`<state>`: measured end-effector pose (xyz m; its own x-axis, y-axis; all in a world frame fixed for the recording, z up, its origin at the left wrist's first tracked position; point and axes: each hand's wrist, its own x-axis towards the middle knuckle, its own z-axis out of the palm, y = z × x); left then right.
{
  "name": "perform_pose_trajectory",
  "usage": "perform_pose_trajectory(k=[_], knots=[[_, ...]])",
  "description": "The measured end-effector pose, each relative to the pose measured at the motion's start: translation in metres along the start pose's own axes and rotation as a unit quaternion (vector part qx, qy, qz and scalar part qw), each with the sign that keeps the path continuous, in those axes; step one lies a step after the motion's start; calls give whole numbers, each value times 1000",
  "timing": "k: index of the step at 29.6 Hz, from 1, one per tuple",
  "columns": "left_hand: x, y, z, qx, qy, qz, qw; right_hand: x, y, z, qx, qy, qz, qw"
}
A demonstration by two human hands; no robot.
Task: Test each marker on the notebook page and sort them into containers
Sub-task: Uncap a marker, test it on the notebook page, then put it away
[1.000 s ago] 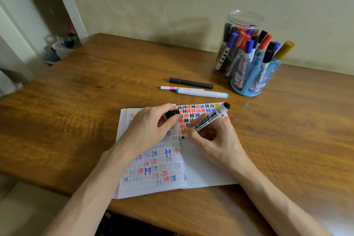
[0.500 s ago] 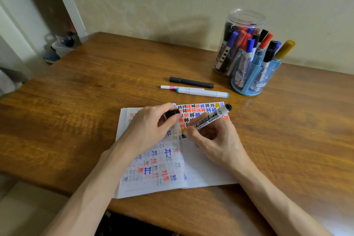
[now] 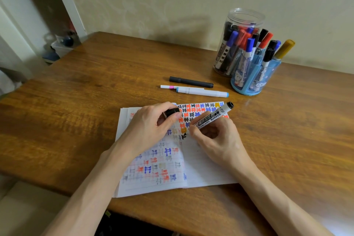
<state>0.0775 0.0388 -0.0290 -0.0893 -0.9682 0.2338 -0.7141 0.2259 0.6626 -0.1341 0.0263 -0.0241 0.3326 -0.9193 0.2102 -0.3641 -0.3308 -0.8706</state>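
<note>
Gripped a marker (image 3: 212, 116) in the right hand (image 3: 216, 138), fingers curled round the barrel, tip down on the notebook (image 3: 206, 168) at a half-drawn black mark, black rear end aimed toward the containers. Pinched a black cap (image 3: 172, 111) between thumb and fingers of the left hand (image 3: 149, 126), resting on the left page. Had the notebook open near the front edge of the table (image 3: 95, 86), with rows of black, blue, orange-red and yellow marks on its pages. Saw a lidless clear jar (image 3: 243, 19) at the back right, packed with upright markers (image 3: 229, 44) capped black, blue and red. Found a blue holder (image 3: 249, 90) just in front of it, split into compartments, holding blue-, black- and red-capped markers and one yellow marker (image 3: 285, 49) leaning outward. Left between notebook and containers a black pen (image 3: 191, 82), a white pen (image 3: 203, 92) with blue ends and a thinner pink-banded pen (image 3: 168, 87), close together and nearly parallel.
</note>
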Motion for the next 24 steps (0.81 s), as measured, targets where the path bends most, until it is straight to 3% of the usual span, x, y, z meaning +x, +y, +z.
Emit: perform_pose_trajectory(k=[5,13,24], knots=[[-1,1,1,-6,10,18,1000,0,2,0,-20,-27,3,999],[-8,6,-6,-124,24,14,992,0,-3,-8,197,67,42,977],[-2,12,-6,-192,2,9,981,0,-14,-16,278,57,61,957]])
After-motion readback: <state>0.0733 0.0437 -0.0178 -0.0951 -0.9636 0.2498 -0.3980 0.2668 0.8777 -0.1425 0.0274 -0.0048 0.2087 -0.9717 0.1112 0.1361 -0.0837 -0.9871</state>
